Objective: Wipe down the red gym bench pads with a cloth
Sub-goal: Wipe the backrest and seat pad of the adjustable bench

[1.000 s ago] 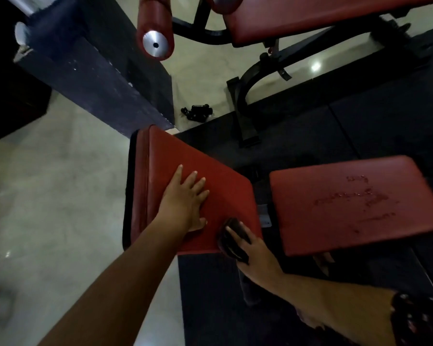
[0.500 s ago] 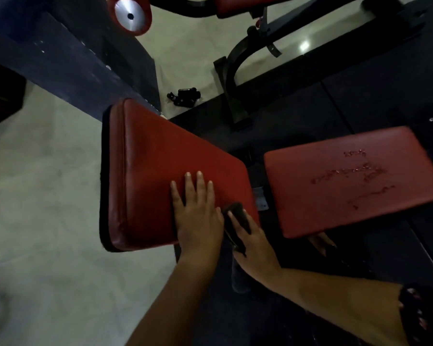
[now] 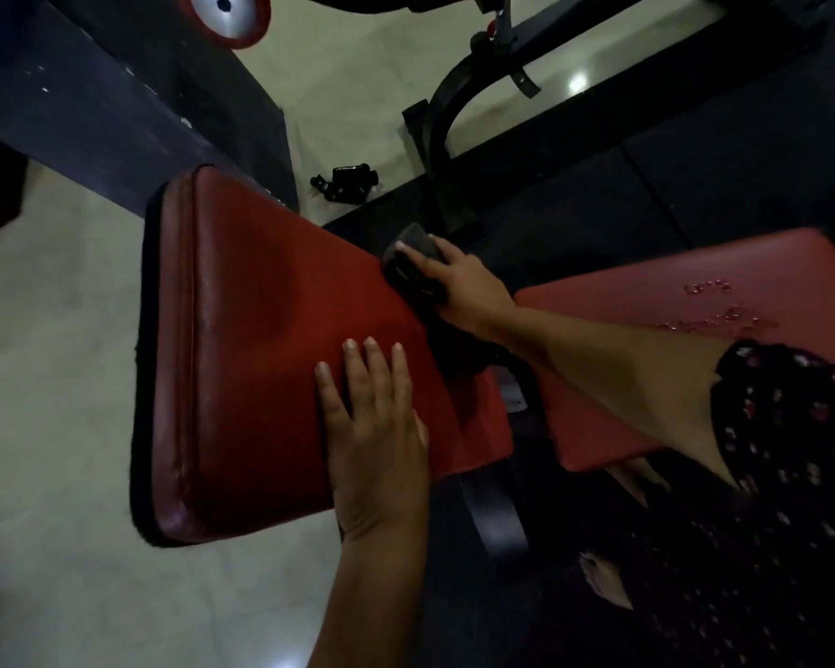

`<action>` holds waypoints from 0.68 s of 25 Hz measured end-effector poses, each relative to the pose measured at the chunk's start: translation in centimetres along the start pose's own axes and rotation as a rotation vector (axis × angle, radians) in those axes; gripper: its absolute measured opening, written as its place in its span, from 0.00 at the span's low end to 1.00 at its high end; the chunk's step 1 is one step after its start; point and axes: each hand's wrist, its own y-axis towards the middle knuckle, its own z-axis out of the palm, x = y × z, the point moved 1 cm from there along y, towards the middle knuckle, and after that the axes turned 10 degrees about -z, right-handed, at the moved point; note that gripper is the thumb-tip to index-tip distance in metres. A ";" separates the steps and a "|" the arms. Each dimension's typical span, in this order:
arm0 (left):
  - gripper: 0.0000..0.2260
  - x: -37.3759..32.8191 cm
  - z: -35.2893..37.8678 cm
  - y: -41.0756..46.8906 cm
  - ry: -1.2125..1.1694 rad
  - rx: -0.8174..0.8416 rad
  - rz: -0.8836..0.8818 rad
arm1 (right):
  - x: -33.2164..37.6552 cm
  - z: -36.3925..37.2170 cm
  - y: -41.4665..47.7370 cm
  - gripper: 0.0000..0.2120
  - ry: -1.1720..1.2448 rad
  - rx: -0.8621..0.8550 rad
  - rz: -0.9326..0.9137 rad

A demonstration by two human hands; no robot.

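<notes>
dim indoor light, lamp glare on floor [image 3: 577, 82], wide-angle edge distortion

I can see a pale polished floor [image 3: 59, 378] on the left and a black rubber mat [image 3: 695, 176] on the right. A small black object [image 3: 345, 181] lies on the floor near a curved black metal frame [image 3: 447, 118].
</notes>
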 end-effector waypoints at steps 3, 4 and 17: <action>0.28 -0.2 -0.4 0.1 0.038 0.032 0.016 | 0.0 0.6 1.0 0.39 0.128 0.097 0.161; 0.28 0.0 -0.5 0.0 0.041 0.044 0.019 | 0.4 1.0 0.1 0.40 0.147 0.091 0.198; 0.29 -2.5 -2.5 4.8 -0.257 0.113 0.039 | 7.3 9.7 -24.2 0.51 0.427 -0.099 0.199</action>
